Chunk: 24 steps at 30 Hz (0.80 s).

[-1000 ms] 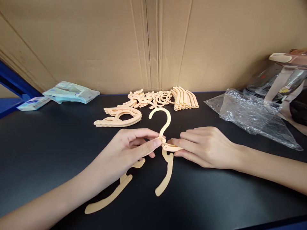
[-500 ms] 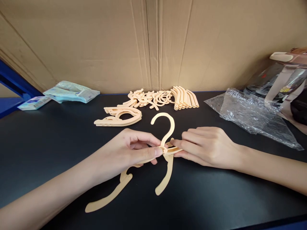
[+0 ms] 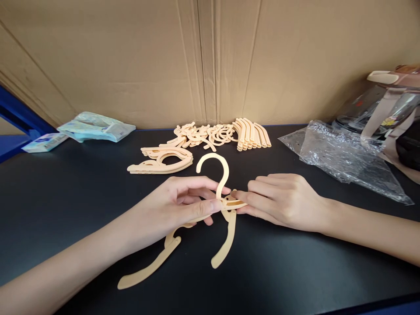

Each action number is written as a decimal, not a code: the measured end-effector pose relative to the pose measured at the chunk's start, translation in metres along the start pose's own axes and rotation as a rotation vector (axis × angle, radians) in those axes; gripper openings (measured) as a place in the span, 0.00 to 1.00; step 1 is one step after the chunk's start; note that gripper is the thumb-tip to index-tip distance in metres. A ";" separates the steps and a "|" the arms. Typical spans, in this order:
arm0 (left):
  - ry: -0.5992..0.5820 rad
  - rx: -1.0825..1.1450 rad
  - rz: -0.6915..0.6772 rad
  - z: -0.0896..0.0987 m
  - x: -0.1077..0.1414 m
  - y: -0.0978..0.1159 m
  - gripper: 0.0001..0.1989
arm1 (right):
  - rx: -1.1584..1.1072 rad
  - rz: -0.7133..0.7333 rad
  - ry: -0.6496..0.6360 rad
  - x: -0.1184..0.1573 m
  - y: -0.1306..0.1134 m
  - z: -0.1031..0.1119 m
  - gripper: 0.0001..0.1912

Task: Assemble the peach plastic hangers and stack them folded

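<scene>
Between my hands is a cream plastic folding hanger [image 3: 223, 180], its hook pointing up and curling to the left. My left hand [image 3: 187, 203] pinches it at the base of the hook, thumb in front. My right hand [image 3: 282, 201] has its fingers closed around the right arm of the hanger, close to the joint. Two curved lower bars dangle over the black table, one below my left wrist and one just right of centre. My fingers hide part of the joint and most of the right arm.
Behind my hands lie folded hangers [image 3: 160, 161], a heap of loose hooks and parts [image 3: 210, 135] and a row of curved bars [image 3: 251, 133]. Tissue packs [image 3: 96, 127] sit at the back left. Clear plastic bags [image 3: 344, 157] and a transparent jug [image 3: 361, 109] are on the right.
The hanger's hook has tipped a little to the left and sits lower into the joint under my left thumb. Both hands have hardly moved.
</scene>
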<state>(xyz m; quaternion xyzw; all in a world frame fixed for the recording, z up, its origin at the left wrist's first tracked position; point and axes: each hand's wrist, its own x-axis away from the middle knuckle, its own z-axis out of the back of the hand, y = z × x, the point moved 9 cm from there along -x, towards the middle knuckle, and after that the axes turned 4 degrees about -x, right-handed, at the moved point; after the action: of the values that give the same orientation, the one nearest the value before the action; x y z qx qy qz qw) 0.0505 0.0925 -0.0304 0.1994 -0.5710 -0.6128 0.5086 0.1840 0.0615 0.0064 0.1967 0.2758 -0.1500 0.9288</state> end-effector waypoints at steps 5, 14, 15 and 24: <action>0.021 0.004 0.009 0.000 0.002 -0.001 0.10 | 0.017 0.019 0.005 0.000 -0.002 0.002 0.16; -0.091 0.037 -0.073 -0.003 -0.006 -0.006 0.06 | -0.006 0.045 0.005 0.004 -0.003 0.001 0.13; -0.098 0.052 -0.070 -0.003 -0.007 -0.006 0.06 | -0.002 0.048 0.010 0.004 -0.003 0.001 0.13; -0.054 0.056 0.036 -0.006 0.002 -0.004 0.05 | -0.004 0.084 0.016 0.005 -0.006 0.006 0.12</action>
<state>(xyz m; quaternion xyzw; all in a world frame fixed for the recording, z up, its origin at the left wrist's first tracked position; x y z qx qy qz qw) 0.0532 0.0868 -0.0347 0.1867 -0.6050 -0.5925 0.4981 0.1882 0.0524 0.0063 0.2076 0.2752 -0.1086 0.9324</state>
